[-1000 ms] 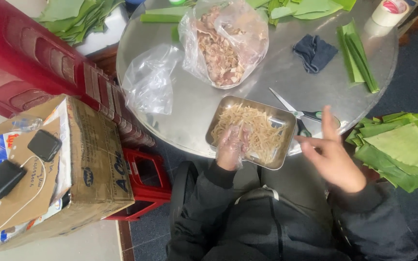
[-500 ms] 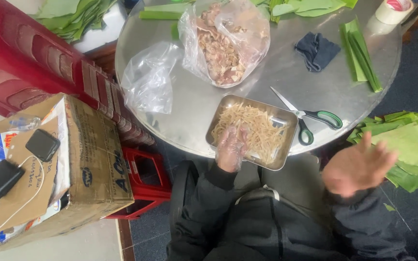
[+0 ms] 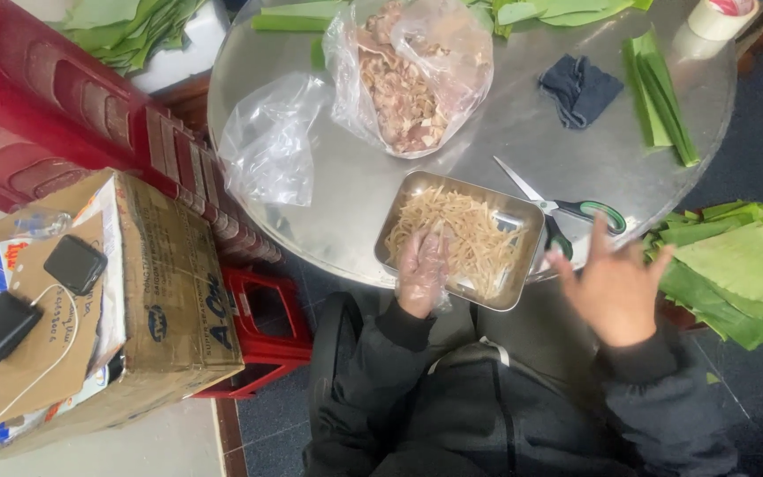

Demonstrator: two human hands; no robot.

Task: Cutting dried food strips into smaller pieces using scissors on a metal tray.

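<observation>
Your left hand [image 3: 421,269], in a thin clear glove, rests palm-down in the metal tray [image 3: 523,221], fingers laid flat on the pale shredded strips [image 3: 465,234] that fill it; the fingers are not closed around anything. The tray sits at the 6 o'clock edge of the round metal table [image 3: 593,150], directly in front of your body.

Your right hand [image 3: 613,287] is bare, fingers spread wide, holding nothing, hanging off the table edge at about 4 o'clock from the tray. Both hands are well apart, with the tray's right half between them.

The scissors [image 3: 567,212] with green-and-black handles lie on the table just beside the tray's right rim, at 12 o'clock from your right hand, untouched.

At 12 o'clock from the tray: a clear bag of chopped meat [image 3: 408,79]. At 10 o'clock: an empty crumpled plastic bag [image 3: 267,141]. A dark cloth [image 3: 580,84] and folded leaf strips [image 3: 660,93] lie at 1 to 2 o'clock. Stacked green leaves [image 3: 744,265] lie at 3 o'clock, off the table. A cardboard box [image 3: 161,283] stands at 9 o'clock.
</observation>
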